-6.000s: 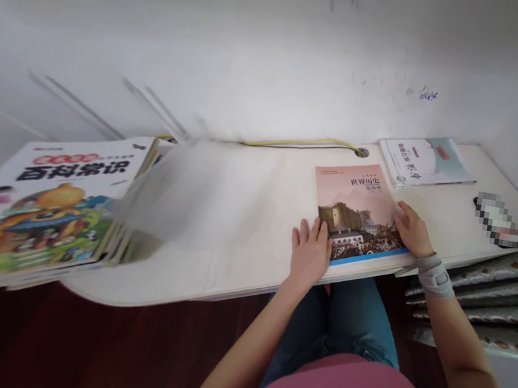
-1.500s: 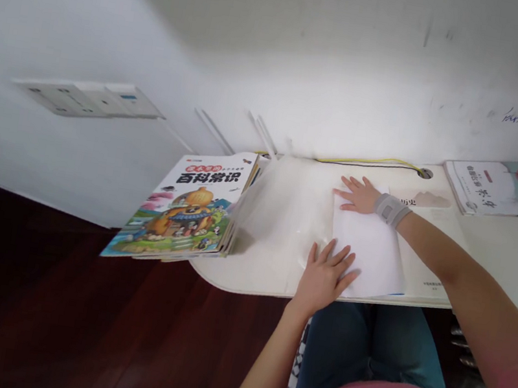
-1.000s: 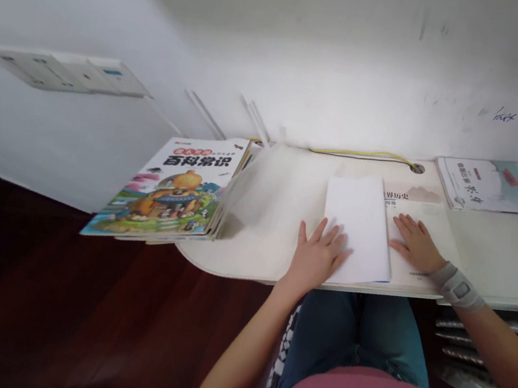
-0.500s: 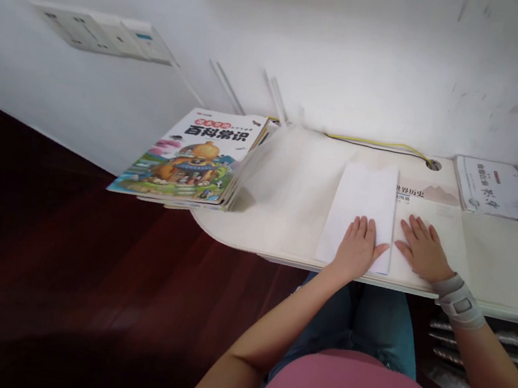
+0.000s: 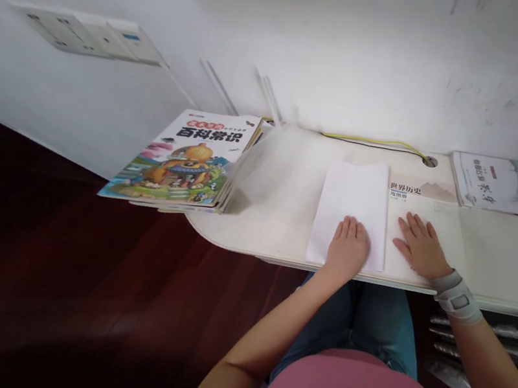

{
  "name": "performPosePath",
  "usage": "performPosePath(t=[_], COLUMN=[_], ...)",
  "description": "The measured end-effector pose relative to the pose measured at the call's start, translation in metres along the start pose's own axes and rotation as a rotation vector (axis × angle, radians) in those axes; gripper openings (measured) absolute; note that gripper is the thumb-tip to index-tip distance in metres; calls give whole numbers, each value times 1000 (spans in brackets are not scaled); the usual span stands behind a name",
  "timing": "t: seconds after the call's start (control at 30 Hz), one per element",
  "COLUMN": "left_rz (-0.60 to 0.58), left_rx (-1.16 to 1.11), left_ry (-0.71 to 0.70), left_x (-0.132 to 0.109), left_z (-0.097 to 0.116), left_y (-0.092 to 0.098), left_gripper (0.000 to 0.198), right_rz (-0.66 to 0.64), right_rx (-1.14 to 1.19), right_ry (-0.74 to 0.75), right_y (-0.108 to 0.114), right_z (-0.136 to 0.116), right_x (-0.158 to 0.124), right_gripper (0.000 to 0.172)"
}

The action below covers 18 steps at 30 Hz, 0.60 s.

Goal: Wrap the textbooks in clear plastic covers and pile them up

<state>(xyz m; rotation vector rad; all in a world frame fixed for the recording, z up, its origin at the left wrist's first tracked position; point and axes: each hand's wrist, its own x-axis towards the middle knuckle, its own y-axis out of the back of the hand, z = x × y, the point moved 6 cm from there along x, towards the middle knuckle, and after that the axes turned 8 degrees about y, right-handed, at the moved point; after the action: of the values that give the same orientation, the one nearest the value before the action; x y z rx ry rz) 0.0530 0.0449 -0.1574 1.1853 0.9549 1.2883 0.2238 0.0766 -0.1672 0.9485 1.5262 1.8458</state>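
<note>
An opened history book lies on the white desk in front of me. Its white inside cover is folded out to the left. My left hand lies flat on the lower part of that white cover, fingers together and stretched out. My right hand, with a grey wrist brace, rests flat on the title page, fingers spread. A clear plastic sheet lies on the desk just left of the book.
A stack of colourful children's books overhangs the desk's left end. Another booklet lies at the back right. A yellow cable runs along the wall into a desk hole. Wall sockets sit at the left.
The book, closed six seconds ago, now lies open. My right hand came back from the cover's far edge to the title page. My left hand slid right onto the white cover.
</note>
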Motion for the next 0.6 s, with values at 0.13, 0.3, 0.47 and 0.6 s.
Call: performPosePath(t=[0.13, 0.3, 0.47, 0.6], left_rz=[-14, -33, -15, -1], left_rx=[-97, -37, 11, 5], left_ry=[-104, -88, -69, -61], left_x=[2, 4, -2, -7], left_z=[22, 28, 19, 13], left_y=[4, -4, -6, -5], left_gripper=[62, 76, 76, 73], right_rz=[-5, -20, -15, -18], right_rx=[14, 15, 9, 14], right_ry=[-1, 3, -1, 0], right_y=[-1, -2, 0, 1], right_z=[1, 1, 0, 0], right_x=[0, 0, 0, 0], right_gripper=[61, 61, 63, 62])
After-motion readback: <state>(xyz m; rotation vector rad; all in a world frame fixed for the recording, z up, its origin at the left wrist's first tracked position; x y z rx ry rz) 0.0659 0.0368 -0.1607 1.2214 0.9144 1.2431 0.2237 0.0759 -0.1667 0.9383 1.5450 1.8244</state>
